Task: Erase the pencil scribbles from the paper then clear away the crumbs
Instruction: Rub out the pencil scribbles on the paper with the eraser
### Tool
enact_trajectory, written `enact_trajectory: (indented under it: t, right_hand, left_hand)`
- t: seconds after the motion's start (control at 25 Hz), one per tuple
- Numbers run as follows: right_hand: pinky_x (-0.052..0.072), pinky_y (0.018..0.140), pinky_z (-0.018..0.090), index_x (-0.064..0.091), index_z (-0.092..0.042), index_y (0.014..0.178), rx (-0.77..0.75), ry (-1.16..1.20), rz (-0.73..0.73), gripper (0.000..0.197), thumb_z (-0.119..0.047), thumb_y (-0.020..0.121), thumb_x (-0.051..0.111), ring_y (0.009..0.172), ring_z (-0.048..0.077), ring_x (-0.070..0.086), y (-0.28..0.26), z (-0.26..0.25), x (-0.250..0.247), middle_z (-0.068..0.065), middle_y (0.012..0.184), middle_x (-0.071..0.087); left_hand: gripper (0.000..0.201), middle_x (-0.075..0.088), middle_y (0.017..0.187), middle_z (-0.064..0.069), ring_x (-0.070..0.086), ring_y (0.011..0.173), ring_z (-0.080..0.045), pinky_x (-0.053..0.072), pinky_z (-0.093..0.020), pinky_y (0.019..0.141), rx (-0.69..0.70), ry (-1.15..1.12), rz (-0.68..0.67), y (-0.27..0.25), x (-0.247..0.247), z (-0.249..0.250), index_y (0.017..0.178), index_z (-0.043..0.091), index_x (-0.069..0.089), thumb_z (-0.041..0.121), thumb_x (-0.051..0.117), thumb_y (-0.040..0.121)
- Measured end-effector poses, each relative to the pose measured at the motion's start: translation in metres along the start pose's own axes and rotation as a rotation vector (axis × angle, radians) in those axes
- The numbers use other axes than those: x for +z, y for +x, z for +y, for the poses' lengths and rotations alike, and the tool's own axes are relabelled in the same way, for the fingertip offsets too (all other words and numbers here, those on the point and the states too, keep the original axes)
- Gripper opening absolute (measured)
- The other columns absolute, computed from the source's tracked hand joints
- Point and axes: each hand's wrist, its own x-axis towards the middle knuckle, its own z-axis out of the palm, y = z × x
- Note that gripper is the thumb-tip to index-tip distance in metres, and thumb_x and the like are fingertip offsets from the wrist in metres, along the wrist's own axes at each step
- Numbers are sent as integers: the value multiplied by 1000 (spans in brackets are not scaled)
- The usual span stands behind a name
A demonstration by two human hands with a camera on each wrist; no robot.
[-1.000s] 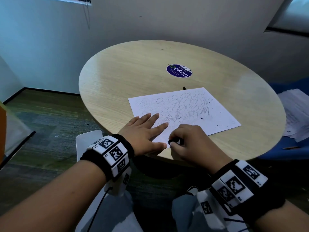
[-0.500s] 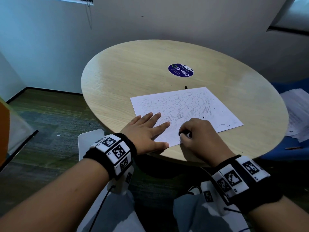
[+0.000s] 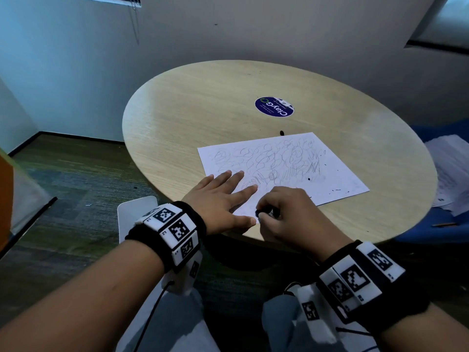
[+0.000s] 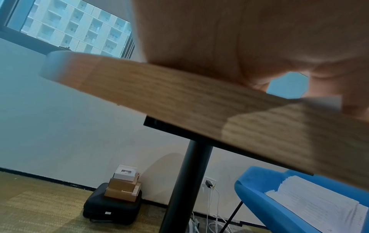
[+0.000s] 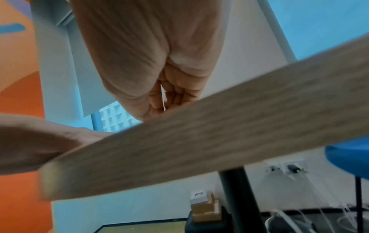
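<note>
Little has been erased, it is judged: the paper (image 3: 284, 168), lying right of centre in the head view on the table (image 3: 203, 118), is covered in grey scribbles, with dark crumbs near its right edge. It is pinned by the spread left hand (image 3: 218, 199); a dark eraser (image 3: 261, 212) is pinched by the right hand (image 3: 291, 217) at its lower corner

table (image 3: 203, 118): pale matt wood grain; paper (image 3: 337, 171): white, matt; floor (image 3: 76, 179): carpet
</note>
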Motion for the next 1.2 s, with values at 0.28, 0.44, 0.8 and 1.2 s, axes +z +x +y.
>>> enact_trajectory:
  t: [0.28, 0.44, 0.8, 1.2]
  right_hand:
    - [45, 70, 26, 72, -17, 83, -21, -11, -23, 9, -17, 80, 64, 74, 10, 55, -2, -3, 1, -3, 81, 61]
    - [41, 70, 24, 72, -18, 83, 64, -16, 65, 9, -16, 83, 64, 74, 9, 53, 5, 11, -5, -4, 81, 61]
    - [40, 70, 23, 72, -17, 84, 108, -30, 72, 10, -16, 84, 63, 77, 11, 55, 10, 16, -9, -3, 83, 62]
    - [41, 72, 26, 72, -15, 88, 104, -63, 80, 10, -16, 85, 62, 80, 13, 55, 11, 13, -6, 0, 84, 62]
  left_hand:
    - [76, -17, 163, 13, -18, 149, -8, -9, -36, 121, 1, 5, 4, -1, 0, 1, 151, 54, -2, 76, 35, 88]
    - [76, -17, 163, 13, -18, 149, -8, -9, -36, 121, -6, 2, 3, -1, 0, 1, 151, 55, -3, 76, 35, 88]
    - [77, -18, 163, 13, -18, 149, -8, -10, -36, 120, 6, 8, 3, -1, -1, 1, 151, 54, -2, 75, 36, 88]
    - [77, -18, 163, 12, -18, 149, -9, -10, -37, 121, 4, 25, -2, -2, -3, 2, 151, 53, -4, 74, 36, 89]
